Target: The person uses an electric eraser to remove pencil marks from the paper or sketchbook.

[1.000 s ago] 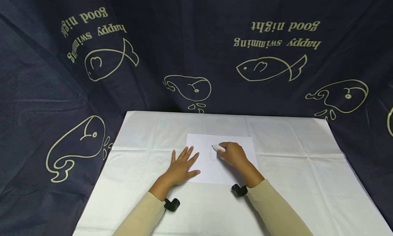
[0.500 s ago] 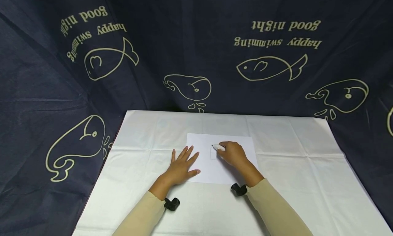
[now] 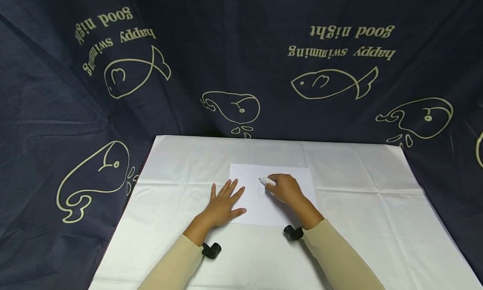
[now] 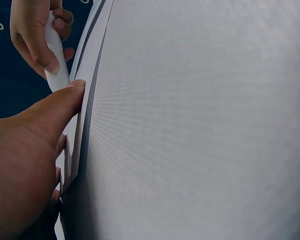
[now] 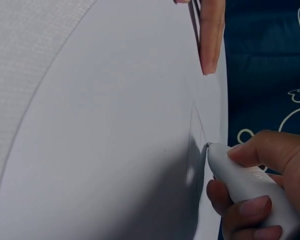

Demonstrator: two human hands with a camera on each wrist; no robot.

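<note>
A sheet of white paper [image 3: 256,214] lies on the white-covered table. My left hand [image 3: 220,208] rests flat with spread fingers on its left edge; the thumb shows near the paper's edge in the left wrist view. My right hand [image 3: 287,189] grips a thick white pen-shaped tool [image 5: 252,185] between thumb and fingers. Its small dark tip touches the paper at the top of a thin-lined rectangle [image 5: 192,150], seen close up in the right wrist view. Part of that rectangle is covered by the tool and the right hand in the head view.
The white cloth [image 3: 181,164] covers the table, with fold creases across it. Behind and to the left hangs a dark blue curtain [image 3: 226,51] printed with fish and whales. Each wrist carries a small black camera [image 3: 211,251].
The tool in my right hand has shifted very slightly left, its tip staying near the rectangle's top left corner. My left hand has stayed in place.
</note>
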